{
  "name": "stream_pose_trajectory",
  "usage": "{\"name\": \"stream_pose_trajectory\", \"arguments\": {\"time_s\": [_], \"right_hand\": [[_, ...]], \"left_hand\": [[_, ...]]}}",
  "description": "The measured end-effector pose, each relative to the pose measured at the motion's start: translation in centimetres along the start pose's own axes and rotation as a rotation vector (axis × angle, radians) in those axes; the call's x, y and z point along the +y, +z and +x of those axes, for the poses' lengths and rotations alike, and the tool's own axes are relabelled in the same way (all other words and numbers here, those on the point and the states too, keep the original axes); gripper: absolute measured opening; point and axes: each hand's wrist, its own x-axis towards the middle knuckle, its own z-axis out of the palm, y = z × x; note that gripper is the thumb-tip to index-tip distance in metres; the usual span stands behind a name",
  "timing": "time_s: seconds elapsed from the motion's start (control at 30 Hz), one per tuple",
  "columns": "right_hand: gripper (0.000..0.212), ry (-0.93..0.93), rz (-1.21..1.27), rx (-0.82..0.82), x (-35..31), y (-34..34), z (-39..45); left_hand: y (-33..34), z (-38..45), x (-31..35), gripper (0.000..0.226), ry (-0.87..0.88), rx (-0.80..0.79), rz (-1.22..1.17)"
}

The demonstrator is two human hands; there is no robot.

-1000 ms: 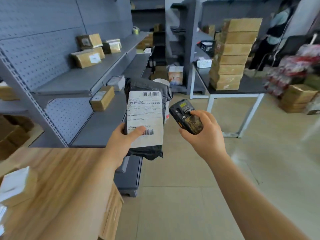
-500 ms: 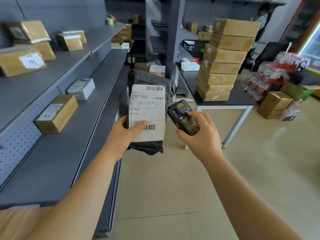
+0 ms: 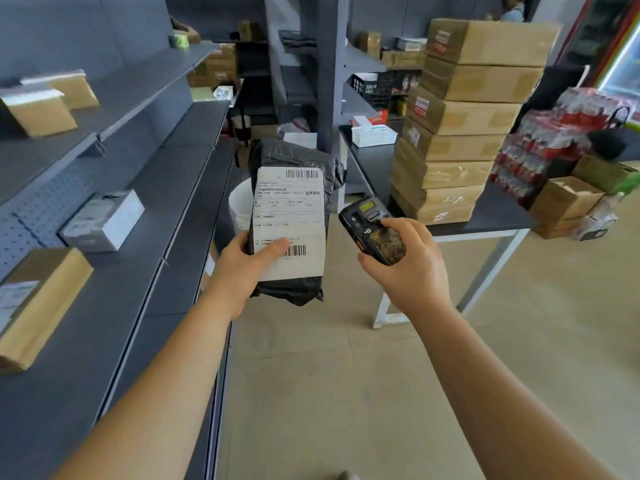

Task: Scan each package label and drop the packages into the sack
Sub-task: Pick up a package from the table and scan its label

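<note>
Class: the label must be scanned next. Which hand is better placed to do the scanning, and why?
The right hand. It already grips the scanner, held just beside the label. The left hand is occupied holding the package with the label facing up.

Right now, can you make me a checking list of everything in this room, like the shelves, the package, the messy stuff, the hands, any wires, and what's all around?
Surface: grey shelves on the left; dark table on the right.
Job's things: black package with white label, held upright; scanner beside it. No sack clearly seen.
Clutter: small boxes on the shelves; stacked cartons and a white basket on the table.
Hands: left hand grips the package, thumb on the label; right hand grips the scanner.
Cables: nothing seen.
Surroundings: tan floor, white bucket, red packs.
</note>
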Motion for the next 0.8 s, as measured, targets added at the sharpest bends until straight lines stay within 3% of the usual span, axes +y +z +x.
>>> {"name": "stream_pose_trajectory", "arguments": {"time_s": [0.13,0.3,0.5,0.6,0.8], "right_hand": [[0.059,-0.026,0.062,-0.061,1.2,5.2,8.4],[0.055,-0.1,0.138,-0.165,0.6,12.2,17.1],[0.055,-0.134,0.176,-0.231,0.6,22.1,26.1],[0.056,-0.135,0.16,-0.241,0.7,27.3,30.4],[0.058,-0.064,0.079,-0.251,1.4,34.9,39.2]], "left_hand": [[-0.6,7.5,1.0,0.025,0.003,0.092,0.009],[-3.7,15.2,1.6,0.057,-0.009,0.223,-0.002],[-8.1,26.4,0.7,0.03,-0.031,0.315,-0.057],[-10.2,33.3,-0.2,0.049,-0.037,0.311,-0.059],[-12.4,46.9,-0.8,0.045,-0.083,0.196,-0.01]]}}
